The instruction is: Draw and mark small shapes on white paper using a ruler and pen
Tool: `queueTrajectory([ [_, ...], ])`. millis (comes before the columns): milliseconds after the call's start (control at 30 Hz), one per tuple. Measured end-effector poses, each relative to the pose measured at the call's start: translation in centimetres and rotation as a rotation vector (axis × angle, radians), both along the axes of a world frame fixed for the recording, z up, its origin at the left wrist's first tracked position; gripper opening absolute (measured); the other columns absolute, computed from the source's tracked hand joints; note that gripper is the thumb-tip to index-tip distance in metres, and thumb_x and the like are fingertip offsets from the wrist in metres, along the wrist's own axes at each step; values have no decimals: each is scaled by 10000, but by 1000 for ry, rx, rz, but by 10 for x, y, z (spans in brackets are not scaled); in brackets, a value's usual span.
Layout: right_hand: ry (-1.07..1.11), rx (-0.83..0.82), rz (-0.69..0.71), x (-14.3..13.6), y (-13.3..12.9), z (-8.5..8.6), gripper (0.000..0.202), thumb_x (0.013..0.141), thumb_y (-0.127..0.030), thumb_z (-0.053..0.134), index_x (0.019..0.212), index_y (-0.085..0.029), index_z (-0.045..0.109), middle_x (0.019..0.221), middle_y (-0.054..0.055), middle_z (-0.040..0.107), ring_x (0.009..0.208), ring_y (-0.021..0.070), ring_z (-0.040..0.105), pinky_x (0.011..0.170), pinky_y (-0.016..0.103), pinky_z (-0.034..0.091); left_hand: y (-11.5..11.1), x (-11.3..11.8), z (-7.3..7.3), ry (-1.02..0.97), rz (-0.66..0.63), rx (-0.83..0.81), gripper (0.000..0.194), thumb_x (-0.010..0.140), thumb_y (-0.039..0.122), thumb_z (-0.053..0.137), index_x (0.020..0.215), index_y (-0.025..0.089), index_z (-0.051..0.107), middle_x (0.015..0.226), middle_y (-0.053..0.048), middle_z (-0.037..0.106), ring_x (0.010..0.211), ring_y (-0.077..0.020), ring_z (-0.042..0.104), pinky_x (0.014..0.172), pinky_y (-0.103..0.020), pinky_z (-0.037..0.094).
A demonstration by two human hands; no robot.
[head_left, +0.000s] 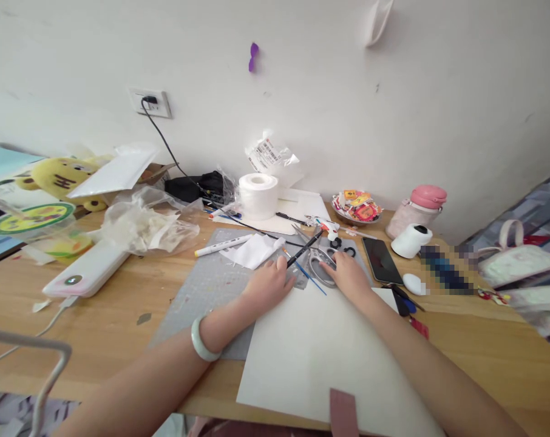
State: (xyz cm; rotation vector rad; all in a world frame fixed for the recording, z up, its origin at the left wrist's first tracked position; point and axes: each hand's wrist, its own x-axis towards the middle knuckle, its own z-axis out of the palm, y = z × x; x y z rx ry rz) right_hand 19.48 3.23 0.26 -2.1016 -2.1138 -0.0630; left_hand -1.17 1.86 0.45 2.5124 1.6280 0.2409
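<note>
My left hand [268, 286], with a pale bangle on the wrist, is closed on a black pen [303, 249] that slants up to the right. Grey-handled scissors [319, 270] lie just right of the pen, and the fingers of my right hand [349, 276] are at their handle; whether they grip it is hard to make out. A thin blue stick [312, 280] lies between the hands. Beneath them are a large white sheet [320, 358] and a grey cutting mat [188, 309]. Crumpled white tissue [255, 251] and a white marker [220, 245] rest on the mat.
Behind the mat stands a white paper roll [258, 197]. To the right are a phone [382, 260], a white bottle [411, 240], a pink-lidded bottle [416, 209] and a candy bowl [357, 207]. A power bank [88, 267], plastic bag [152, 227] and drink cup [33, 220] sit left.
</note>
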Motion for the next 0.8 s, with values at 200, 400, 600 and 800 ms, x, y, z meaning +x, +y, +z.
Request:
queueTrajectory([
  [200, 78, 111, 9, 5, 8, -11, 256, 822, -426, 500, 801, -174, 545, 859, 90, 627, 825, 217, 576, 618, 276, 367, -2, 2, -3, -7, -16, -55, 272, 866, 338, 401, 1026, 118, 408, 843, -128, 630, 860, -259, 629, 681, -307, 460],
  [400, 195, 334, 136, 15, 5, -15, 136, 826, -283, 485, 796, -175, 561, 825, 83, 632, 832, 222, 576, 692, 315, 425, -3, 2, -4, 20, 23, -87, 339, 875, 365, 375, 1095, 107, 374, 836, -135, 651, 795, -264, 652, 624, -298, 454],
  [600, 283, 602, 540, 12, -18, -13, 278, 823, -163, 433, 1093, -188, 491, 840, 61, 645, 711, 166, 591, 679, 308, 476, -8, 4, 4, 36, -16, 2, 325, 909, 406, 286, 1014, 140, 441, 794, -103, 650, 751, -241, 649, 629, -304, 466],
  [800, 357, 452, 612, -16, -32, -17, 359, 834, -197, 441, 1192, -205, 454, 876, 63, 646, 696, 162, 589, 657, 294, 475, -15, 6, 7, 58, -262, 65, 341, 928, 371, 245, 938, 150, 503, 763, -81, 636, 741, -220, 630, 676, -317, 470],
])
